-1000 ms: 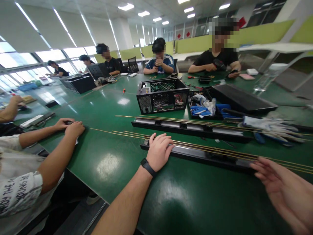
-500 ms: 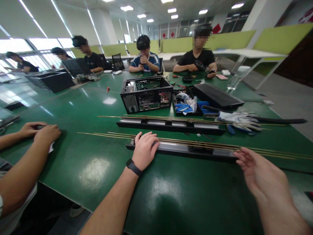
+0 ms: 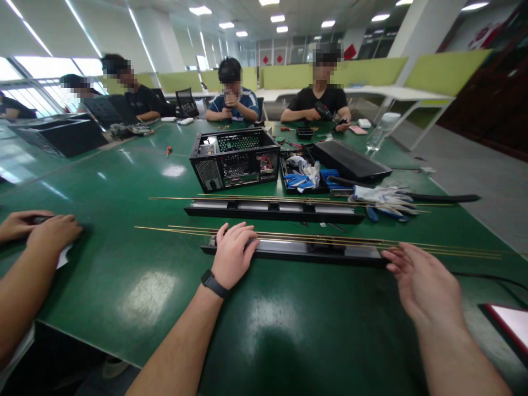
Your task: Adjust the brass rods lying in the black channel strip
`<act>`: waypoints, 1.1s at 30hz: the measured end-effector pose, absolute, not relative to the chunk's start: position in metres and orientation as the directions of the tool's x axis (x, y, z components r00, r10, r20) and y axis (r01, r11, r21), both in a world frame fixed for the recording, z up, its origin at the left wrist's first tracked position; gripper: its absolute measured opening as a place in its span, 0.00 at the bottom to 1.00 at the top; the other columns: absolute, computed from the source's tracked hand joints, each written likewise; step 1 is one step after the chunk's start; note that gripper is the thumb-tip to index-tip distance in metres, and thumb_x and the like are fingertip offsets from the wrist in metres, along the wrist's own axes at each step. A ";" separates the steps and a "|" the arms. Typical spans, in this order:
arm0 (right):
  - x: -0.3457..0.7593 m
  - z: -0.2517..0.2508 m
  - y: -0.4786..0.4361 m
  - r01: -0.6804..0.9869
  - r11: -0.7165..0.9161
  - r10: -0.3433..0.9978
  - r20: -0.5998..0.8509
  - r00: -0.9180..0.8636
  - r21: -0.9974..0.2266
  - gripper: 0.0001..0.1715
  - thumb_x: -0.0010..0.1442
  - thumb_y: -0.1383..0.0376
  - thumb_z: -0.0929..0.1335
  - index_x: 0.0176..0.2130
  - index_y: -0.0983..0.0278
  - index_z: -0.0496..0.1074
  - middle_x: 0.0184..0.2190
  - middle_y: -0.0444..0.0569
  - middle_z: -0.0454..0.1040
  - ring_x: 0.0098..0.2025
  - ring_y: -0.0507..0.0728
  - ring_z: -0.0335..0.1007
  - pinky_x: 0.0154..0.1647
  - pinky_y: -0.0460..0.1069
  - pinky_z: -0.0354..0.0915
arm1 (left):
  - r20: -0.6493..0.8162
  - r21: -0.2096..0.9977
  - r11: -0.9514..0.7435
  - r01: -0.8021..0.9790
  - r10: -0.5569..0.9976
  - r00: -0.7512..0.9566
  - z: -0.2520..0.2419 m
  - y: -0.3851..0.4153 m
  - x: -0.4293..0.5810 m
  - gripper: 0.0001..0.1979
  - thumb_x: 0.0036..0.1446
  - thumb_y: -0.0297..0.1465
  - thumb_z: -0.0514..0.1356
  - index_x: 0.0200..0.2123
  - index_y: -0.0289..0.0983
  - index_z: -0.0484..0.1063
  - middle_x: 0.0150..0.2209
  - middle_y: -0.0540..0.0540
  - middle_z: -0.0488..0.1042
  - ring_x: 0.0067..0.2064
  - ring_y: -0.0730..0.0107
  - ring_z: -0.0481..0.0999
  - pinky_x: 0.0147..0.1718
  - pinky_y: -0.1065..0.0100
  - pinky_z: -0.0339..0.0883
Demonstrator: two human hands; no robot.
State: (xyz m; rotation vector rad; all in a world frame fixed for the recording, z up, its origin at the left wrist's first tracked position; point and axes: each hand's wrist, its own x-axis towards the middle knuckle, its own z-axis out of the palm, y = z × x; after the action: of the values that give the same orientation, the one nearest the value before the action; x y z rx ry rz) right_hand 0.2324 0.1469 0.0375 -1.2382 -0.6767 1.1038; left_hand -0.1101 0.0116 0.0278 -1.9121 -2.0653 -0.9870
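Note:
Several thin brass-coloured rods (image 3: 346,238) lie lengthwise along a long black rail with a silvery inner strip (image 3: 289,248), sticking out past both its ends. Over the rail's left part my left hand (image 3: 235,253), with a dark band on its wrist, is closed across the rods and rail; its fingertips are partly hidden. At the rail's right end my right hand (image 3: 421,280) has its thumb and fingers closed at the rods. Behind lies a second, similar rail (image 3: 272,213) with more thin rods (image 3: 173,198) along it.
Beyond the rails stand an open computer case (image 3: 235,159), a black tray of gloves (image 3: 303,173) and a flat black panel (image 3: 350,159). Work gloves (image 3: 383,201) lie right. A co-worker's hands (image 3: 53,236) are at left. A red-edged object (image 3: 511,324) lies near right.
My view has turned a little to the right. Against the near rail, the rods' left ends have shifted slightly right. Both my hands keep their places on the rail and rods.

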 end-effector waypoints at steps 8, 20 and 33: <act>0.227 0.032 0.145 -0.285 -0.065 0.942 -0.153 0.300 -0.956 0.11 0.50 0.64 0.77 0.34 0.68 0.78 0.34 0.53 0.77 0.34 0.52 0.76 0.25 0.39 0.67 | 0.535 0.354 -0.036 0.935 0.828 -0.171 0.028 0.011 -0.110 0.04 0.68 0.31 0.60 0.42 0.45 0.75 0.52 0.48 0.82 0.61 0.57 0.75 0.67 0.46 0.51; 0.226 0.034 0.144 -0.274 -0.056 0.941 -0.143 0.307 -0.960 0.10 0.48 0.64 0.77 0.32 0.67 0.79 0.34 0.53 0.78 0.33 0.53 0.76 0.23 0.39 0.67 | 0.526 0.351 -0.027 0.936 0.833 -0.174 0.028 0.011 -0.110 0.04 0.68 0.32 0.59 0.42 0.44 0.74 0.52 0.46 0.82 0.62 0.56 0.75 0.68 0.46 0.51; 0.230 0.037 0.146 -0.297 -0.030 0.905 -0.152 0.396 -0.955 0.06 0.52 0.67 0.76 0.32 0.67 0.78 0.32 0.50 0.75 0.33 0.52 0.75 0.23 0.39 0.65 | 0.548 0.348 -0.054 0.936 0.822 -0.157 0.029 0.010 -0.111 0.03 0.67 0.31 0.62 0.43 0.44 0.74 0.51 0.48 0.82 0.61 0.57 0.76 0.67 0.46 0.51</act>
State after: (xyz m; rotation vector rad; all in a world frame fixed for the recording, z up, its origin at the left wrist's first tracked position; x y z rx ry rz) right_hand 0.2299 0.1463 0.0369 -1.2351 -0.6427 1.0774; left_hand -0.1106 0.0104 0.0293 -1.9196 -2.0352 -0.9994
